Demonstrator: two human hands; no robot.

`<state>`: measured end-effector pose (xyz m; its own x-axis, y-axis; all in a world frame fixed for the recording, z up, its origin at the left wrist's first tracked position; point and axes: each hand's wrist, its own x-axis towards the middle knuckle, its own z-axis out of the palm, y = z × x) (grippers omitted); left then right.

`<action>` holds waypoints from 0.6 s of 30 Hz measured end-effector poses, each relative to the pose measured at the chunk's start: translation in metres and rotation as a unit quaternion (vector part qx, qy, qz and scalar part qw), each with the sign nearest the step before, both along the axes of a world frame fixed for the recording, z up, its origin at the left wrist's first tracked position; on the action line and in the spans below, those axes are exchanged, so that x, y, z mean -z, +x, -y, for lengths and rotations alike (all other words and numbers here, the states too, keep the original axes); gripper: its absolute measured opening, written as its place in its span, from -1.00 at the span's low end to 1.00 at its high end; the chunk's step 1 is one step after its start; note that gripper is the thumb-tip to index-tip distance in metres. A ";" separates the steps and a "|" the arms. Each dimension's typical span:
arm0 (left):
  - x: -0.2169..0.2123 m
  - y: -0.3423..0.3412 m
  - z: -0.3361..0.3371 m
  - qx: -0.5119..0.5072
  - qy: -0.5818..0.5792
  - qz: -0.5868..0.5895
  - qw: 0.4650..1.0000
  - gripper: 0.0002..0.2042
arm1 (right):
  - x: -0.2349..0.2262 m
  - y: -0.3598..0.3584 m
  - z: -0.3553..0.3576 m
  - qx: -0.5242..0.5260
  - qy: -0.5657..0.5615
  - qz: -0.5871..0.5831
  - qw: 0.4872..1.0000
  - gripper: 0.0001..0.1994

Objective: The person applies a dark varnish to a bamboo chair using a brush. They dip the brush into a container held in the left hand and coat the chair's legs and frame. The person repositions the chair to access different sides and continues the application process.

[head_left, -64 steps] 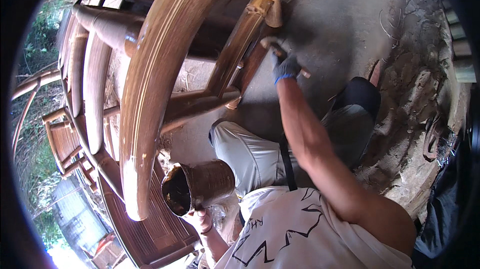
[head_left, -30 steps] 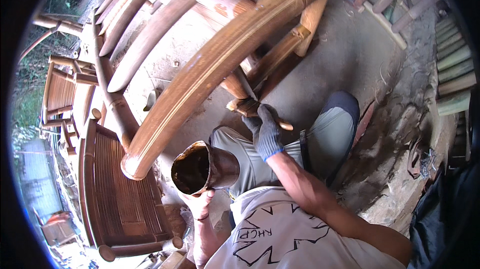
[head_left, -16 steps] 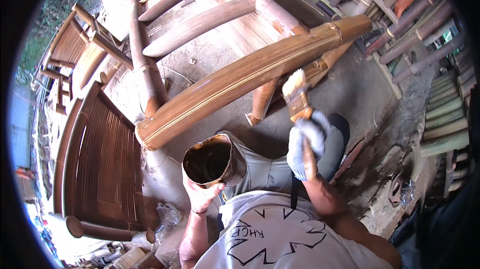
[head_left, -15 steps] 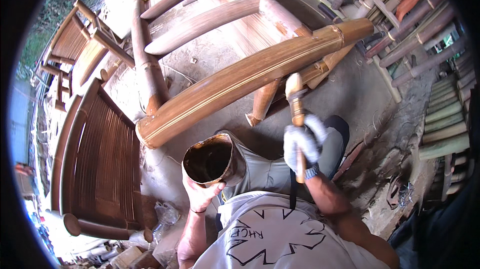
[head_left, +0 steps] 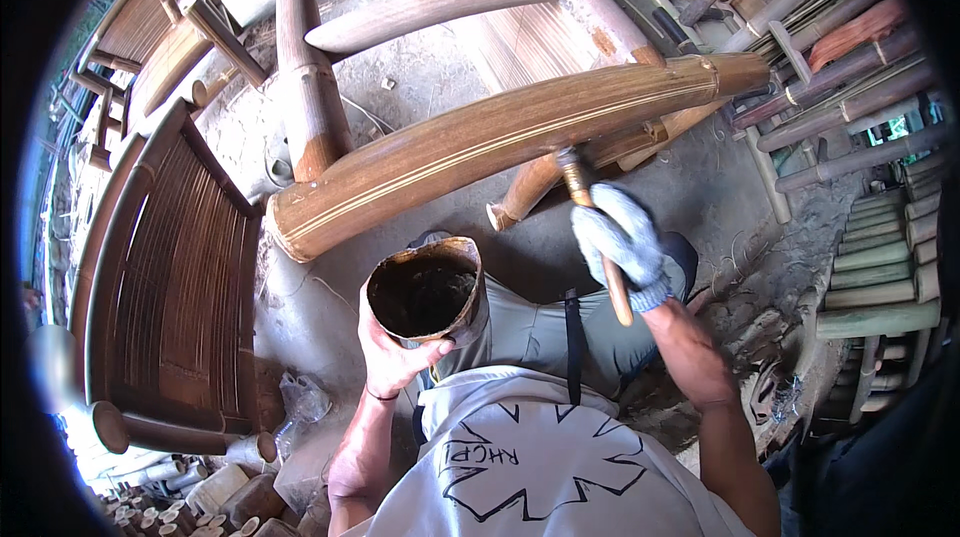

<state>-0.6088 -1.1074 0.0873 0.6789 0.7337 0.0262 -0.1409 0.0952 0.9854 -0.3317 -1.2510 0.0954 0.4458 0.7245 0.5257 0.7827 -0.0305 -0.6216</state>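
My left hand (head_left: 395, 357), bare, grips a stained brown tin (head_left: 425, 289) of dark varnish from below, in front of my chest. My right hand (head_left: 622, 242), in a grey-white knitted glove, is closed round the wooden handle of a paintbrush (head_left: 592, 222). The brush head presses against the lower side of a thick, glossy brown bamboo armrest (head_left: 500, 142) that runs slantwise across the middle of the view. The tin sits just under the cut left end of that armrest.
A slatted bamboo chair back (head_left: 175, 267) stands at left, with more bamboo chair frames (head_left: 160, 37) beyond. Pale unvarnished rails (head_left: 430, 7) lie above the armrest. Stacked bamboo poles (head_left: 860, 77) fill the right side. The floor is dusty concrete (head_left: 700, 177).
The view has swung, so the armrest now lies higher. My right hand has brought the brush from mid-air up against the underside of the armrest. The tin has stayed in my left hand.
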 end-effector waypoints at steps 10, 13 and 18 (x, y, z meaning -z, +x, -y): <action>0.003 -0.009 0.001 -0.013 -0.047 0.028 0.998 0.03 | 0.144 -0.010 -0.027 -0.100 -0.324 0.342 0.877 -0.91; 0.001 -0.005 -0.002 -0.012 -0.045 0.029 0.998 0.03 | 0.202 -0.005 -0.041 -0.102 -0.352 0.221 0.904 -0.91; 0.004 -0.008 0.002 -0.020 -0.032 0.008 0.999 0.04 | 0.191 -0.018 -0.078 -0.054 -0.237 0.103 0.965 -0.88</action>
<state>-0.6165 -1.1098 0.0834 0.6485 0.7611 -0.0108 -0.1624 0.1522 0.9749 -0.3496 -1.1732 -0.0952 0.2761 0.9414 0.1940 0.9027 -0.1846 -0.3887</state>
